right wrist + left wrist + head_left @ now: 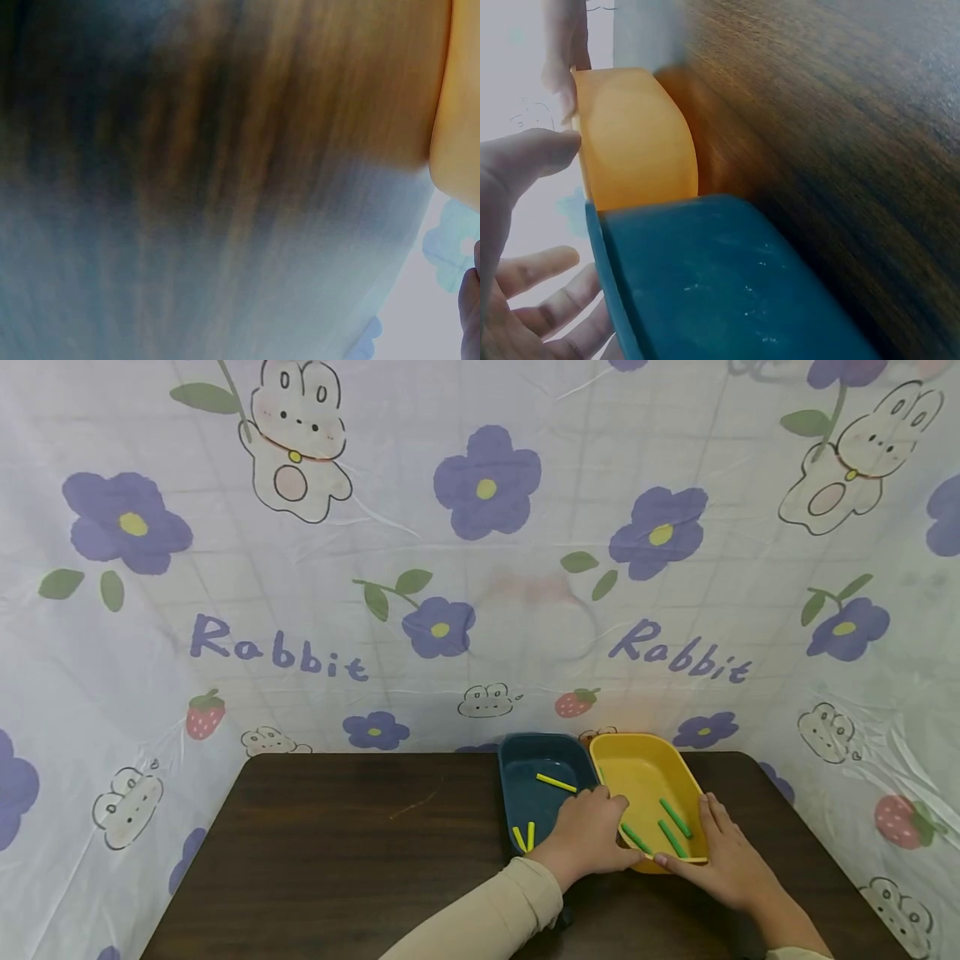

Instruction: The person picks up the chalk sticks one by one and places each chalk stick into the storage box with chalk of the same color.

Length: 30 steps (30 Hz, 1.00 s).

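Observation:
A yellow tray [633,777] holds several short green sticks [675,818]. Against its left side stands a dark teal tray [536,806] with short yellow sticks [557,782] in it. My left hand [588,833] spans the yellow tray's near left corner, its thumb [544,150] touching the near rim and its fingers spread and loosely bent in the left wrist view. On the near right corner rests my right hand [731,864], fingers extended along the outer right wall and thumb on the near rim. The right wrist view catches only a sliver of fingers.
Both trays stand at the back right of a dark brown wooden table [337,852]. A white curtain [525,635] printed with rabbits, flowers and strawberries hangs right behind the table and along its sides.

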Available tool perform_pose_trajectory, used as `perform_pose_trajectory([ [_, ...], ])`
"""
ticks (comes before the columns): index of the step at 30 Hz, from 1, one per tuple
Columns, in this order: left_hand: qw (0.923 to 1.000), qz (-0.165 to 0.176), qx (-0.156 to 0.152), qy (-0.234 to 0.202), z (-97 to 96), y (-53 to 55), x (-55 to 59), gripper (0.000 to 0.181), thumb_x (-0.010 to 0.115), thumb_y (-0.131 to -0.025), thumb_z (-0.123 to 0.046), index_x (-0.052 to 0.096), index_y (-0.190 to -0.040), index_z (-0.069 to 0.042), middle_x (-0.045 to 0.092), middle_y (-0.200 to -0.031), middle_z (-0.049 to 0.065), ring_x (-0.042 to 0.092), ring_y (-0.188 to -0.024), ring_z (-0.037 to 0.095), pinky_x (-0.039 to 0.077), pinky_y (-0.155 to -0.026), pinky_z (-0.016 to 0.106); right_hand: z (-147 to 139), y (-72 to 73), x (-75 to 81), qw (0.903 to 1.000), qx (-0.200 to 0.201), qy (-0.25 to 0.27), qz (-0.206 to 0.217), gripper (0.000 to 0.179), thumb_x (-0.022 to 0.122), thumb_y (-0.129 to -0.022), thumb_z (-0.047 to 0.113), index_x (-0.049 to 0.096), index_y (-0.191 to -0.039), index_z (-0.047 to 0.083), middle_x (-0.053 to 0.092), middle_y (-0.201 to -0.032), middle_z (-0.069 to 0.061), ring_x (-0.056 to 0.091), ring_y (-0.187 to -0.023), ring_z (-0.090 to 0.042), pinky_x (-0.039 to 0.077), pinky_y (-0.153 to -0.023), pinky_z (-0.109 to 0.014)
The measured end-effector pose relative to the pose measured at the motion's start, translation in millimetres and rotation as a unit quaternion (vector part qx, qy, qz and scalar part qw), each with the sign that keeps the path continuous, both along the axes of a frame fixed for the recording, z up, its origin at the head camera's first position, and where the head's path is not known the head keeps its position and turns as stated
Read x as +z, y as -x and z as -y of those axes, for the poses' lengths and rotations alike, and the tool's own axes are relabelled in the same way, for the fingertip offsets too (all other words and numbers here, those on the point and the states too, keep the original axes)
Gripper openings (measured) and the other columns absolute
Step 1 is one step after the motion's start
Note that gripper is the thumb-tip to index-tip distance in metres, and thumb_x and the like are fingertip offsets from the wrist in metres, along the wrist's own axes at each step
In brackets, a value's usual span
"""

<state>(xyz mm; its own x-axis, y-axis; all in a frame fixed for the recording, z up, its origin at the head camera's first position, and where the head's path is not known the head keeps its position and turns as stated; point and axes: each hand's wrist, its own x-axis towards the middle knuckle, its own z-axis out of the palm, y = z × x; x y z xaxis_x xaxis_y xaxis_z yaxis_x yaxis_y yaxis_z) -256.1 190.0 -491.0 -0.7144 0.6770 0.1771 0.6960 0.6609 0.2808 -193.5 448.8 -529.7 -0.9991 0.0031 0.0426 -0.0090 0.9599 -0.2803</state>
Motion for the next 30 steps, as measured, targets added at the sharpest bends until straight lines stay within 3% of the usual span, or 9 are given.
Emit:
perform_pose_trajectory([
  [11, 0.9997, -0.002, -0.022, -0.004, 22.5, -2.9, 3.0, 0.064, 0.071, -0.092, -0.065, 0.069, -0.139, -0.022, 0.067, -0.121, -0.005, 0.063, -0.100, 0.010, 0.057, -0.084, 0.029, 3, 0.5, 1.9, 0.9999, -0.005, -0.004, 0.010, 0.127, 0.066, -0.092, 0.072, 0.001, -0.166, -0.009, 0.014, -0.168, -0.042, 0.027, -0.146, -0.068, 0.035, -0.108, -0.081],
  [17, 0.9995, -0.003, -0.026, -0.020, 48.3, -7.6, 9.6, 0.060, 0.072, -0.093, -0.062, 0.070, -0.138, -0.022, 0.067, -0.118, -0.004, 0.064, -0.101, 0.011, 0.058, -0.083, 0.029, 3, 0.2, 3.2, 0.9997, -0.009, -0.009, 0.020, 0.128, 0.065, -0.092, 0.072, 0.000, -0.166, -0.010, 0.014, -0.167, -0.043, 0.028, -0.144, -0.069, 0.035, -0.108, -0.082],
  [21, 0.9993, 0.001, -0.022, -0.028, 68.1, -11.5, 14.9, 0.059, 0.072, -0.094, -0.061, 0.072, -0.137, -0.020, 0.068, -0.127, -0.001, 0.065, -0.111, 0.017, 0.059, -0.091, 0.034, 3, 0.4, 3.6, 0.9997, -0.007, -0.014, 0.016, 0.128, 0.064, -0.092, 0.074, 0.003, -0.165, -0.012, 0.016, -0.165, -0.045, 0.029, -0.142, -0.071, 0.035, -0.108, -0.082],
  [30, 0.9988, 0.006, -0.003, -0.049, 112.6, -17.9, 18.7, 0.059, 0.070, -0.094, -0.064, 0.074, -0.132, -0.019, 0.067, -0.120, -0.003, 0.059, -0.097, 0.011, 0.055, -0.084, 0.028, 2, 3.9, 0.5, 0.9998, -0.002, -0.020, 0.009, 0.128, 0.064, -0.091, 0.075, 0.008, -0.164, -0.014, 0.025, -0.158, -0.043, 0.035, -0.138, -0.069, 0.033, -0.108, -0.082],
])
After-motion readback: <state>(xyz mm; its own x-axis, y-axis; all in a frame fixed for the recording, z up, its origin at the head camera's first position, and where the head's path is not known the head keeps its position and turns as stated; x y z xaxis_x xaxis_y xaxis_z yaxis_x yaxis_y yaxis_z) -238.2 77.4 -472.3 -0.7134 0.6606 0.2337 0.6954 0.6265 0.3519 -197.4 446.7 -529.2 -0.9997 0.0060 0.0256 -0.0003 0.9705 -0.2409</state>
